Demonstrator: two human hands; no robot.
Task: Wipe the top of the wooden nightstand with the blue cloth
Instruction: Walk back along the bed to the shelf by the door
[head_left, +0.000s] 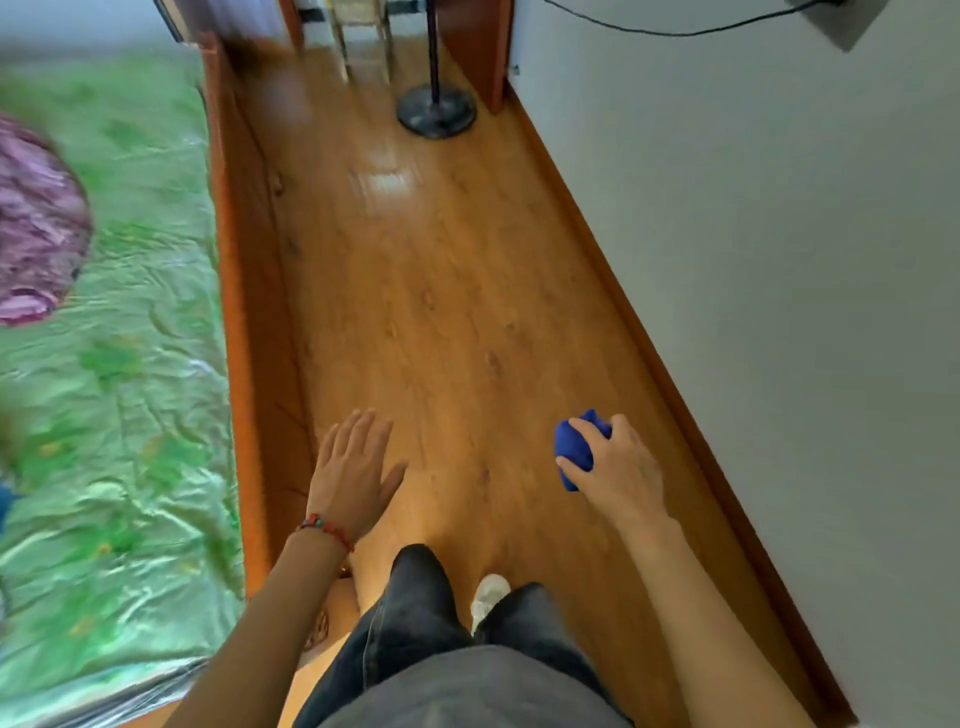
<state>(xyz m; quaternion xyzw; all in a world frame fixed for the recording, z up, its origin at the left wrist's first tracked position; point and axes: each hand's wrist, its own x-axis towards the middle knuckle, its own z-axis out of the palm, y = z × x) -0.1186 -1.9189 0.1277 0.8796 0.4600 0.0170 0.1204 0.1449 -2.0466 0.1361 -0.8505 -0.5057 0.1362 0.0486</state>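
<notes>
The blue cloth (571, 447) is bunched into a small wad, and my right hand (618, 467) grips it with curled fingers at the lower right, above the wooden floor. My left hand (353, 467) hangs in the air at the lower middle with straight, spread fingers and holds nothing; a beaded bracelet sits on its wrist. No nightstand shows in this view. My legs in dark trousers and a white shoe are below the hands.
A bed (114, 364) with a shiny green cover and an orange wooden side rail (249, 332) runs along the left. A grey wall (753, 260) closes the right side. A fan stand's round black base (436, 111) stands on the wooden floor (441, 291) far ahead.
</notes>
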